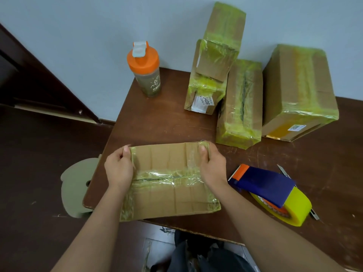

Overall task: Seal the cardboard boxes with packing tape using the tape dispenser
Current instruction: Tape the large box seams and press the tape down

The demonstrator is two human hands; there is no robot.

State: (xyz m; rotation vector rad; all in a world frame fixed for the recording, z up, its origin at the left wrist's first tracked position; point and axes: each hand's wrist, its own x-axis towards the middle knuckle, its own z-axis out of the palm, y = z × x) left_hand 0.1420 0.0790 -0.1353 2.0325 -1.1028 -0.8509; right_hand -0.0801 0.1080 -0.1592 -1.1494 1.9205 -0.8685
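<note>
A flat cardboard box lies at the near edge of the brown table, its middle seam and both ends covered with shiny yellowish tape. My left hand grips the box's left end, thumb on top and fingers curled round the edge. At the right end, my right hand grips in the same way, near the far corner. The tape dispenser, blue and orange with a yellow tape roll, lies on the table to the right of the box, untouched.
Several taped boxes stand at the back: a stacked pair, a long one and a large one. An orange-lidded shaker bottle stands back left. A utility knife lies partly under the dispenser. A cardboard cutout pokes out below the table's left edge.
</note>
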